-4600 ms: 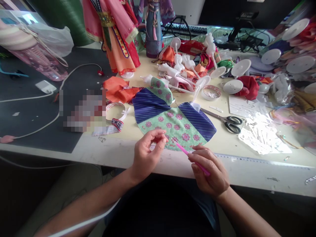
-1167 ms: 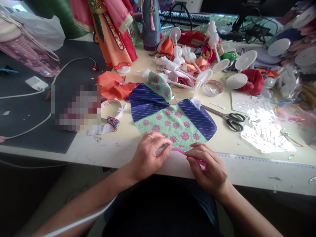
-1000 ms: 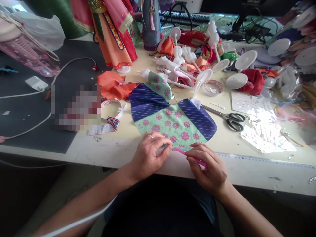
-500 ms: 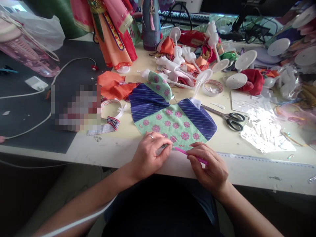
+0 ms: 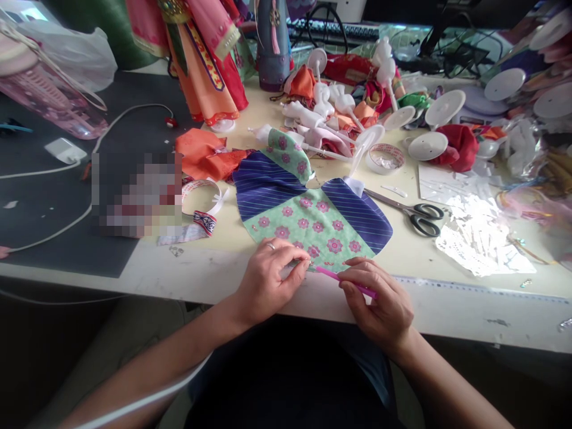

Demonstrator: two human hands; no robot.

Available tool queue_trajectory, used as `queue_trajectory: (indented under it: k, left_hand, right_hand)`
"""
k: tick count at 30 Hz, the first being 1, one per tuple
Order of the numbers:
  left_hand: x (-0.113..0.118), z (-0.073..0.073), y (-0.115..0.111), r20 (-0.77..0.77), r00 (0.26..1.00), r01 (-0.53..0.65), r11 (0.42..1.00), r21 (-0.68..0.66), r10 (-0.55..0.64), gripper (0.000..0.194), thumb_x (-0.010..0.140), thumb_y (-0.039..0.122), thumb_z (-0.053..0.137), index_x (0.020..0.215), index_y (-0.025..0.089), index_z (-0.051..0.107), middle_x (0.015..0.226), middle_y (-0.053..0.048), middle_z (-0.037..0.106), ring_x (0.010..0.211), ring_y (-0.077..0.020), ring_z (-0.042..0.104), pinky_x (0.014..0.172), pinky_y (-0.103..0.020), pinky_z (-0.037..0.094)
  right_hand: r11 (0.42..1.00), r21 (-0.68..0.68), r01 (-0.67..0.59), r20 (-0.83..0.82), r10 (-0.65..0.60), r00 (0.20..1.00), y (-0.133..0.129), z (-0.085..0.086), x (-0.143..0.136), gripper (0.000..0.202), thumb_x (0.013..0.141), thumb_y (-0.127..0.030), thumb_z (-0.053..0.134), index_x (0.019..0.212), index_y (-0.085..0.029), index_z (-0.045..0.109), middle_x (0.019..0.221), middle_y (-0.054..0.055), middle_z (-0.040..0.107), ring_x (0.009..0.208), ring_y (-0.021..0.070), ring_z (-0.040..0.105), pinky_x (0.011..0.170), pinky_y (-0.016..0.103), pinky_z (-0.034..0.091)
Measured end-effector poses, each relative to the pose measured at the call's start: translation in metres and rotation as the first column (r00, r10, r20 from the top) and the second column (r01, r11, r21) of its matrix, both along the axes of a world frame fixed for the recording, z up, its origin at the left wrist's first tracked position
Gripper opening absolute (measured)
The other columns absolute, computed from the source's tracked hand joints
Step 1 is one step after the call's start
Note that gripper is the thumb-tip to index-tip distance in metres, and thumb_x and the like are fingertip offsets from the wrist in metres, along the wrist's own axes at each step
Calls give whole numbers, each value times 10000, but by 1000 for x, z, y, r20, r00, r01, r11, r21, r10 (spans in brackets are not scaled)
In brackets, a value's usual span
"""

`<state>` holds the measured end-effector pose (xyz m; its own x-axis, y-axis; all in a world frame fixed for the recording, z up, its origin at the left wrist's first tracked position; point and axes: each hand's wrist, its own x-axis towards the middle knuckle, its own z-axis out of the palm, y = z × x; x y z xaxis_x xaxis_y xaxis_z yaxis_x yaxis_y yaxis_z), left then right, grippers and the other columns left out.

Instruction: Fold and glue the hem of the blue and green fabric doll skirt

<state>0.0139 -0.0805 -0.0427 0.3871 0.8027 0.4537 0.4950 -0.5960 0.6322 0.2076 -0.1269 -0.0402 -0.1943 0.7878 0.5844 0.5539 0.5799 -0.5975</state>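
1. Head view: left hand point(image 5: 267, 277), thumb and forefinger nearly meeting; whether they pinch anything cannot be told (too small at the tips)
2. Right hand point(image 5: 379, 295): fingers closed around a pink stick point(image 5: 328, 273), its tip just beside the left fingertips
3. Patterned cloth point(image 5: 308, 223): spread by the near edge of the table point(image 5: 214, 268), midway along; scissors point(image 5: 404, 210) to its right
4. Risk, as judged: a loose grip could drop a small piece over that edge; a dragging wrist could ruck the cloth; a stray stick tip could snag the weave
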Motion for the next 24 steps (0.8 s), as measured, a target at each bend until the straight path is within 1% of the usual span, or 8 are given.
queue_trajectory:
  k: [6, 12, 19, 24]
  left_hand:
    - [-1, 0, 0, -17, 999, 27, 1000, -10, -27, 94, 877, 185, 564, 879, 196, 658, 794, -24, 703, 789, -162, 642, 815, -323, 484]
    - [0, 0, 0, -30, 998, 51, 998, -19, -52, 103, 877, 182, 566, 876, 180, 669, 788, -25, 692, 781, -153, 641, 818, -314, 468]
    - [0, -3, 0, -41, 997, 59, 998, 12, -58, 103, 877, 177, 565, 863, 165, 667, 783, -34, 685, 791, -159, 640, 839, -326, 464]
    - [1, -4, 0, -59, 997, 63, 996, 67, -59, 91, 879, 177, 559, 885, 169, 650, 792, -33, 689, 812, -166, 640, 852, -344, 470]
  right_hand:
    - [1000, -1, -18, 2, 18, 1000, 0, -1, 0, 192, 811, -23, 564, 930, -173, 585, 732, 37, 626, 735, 184, 610, 690, 360, 546]
    - [1000, -3, -12, 11, 12, 1000, 1, 1, -1, 168, 831, -53, 553, 928, -184, 592, 730, 31, 633, 743, 186, 623, 683, 350, 547]
    - [1000, -10, -21, 22, 21, 1000, 0, 2, 0, 169, 832, -44, 558, 937, -174, 581, 736, 32, 624, 757, 180, 615, 690, 339, 537]
    - [999, -20, -42, 15, 43, 999, -1, 1, 1, 167, 827, -41, 564, 943, -161, 579, 753, 38, 619, 775, 182, 611, 717, 343, 533]
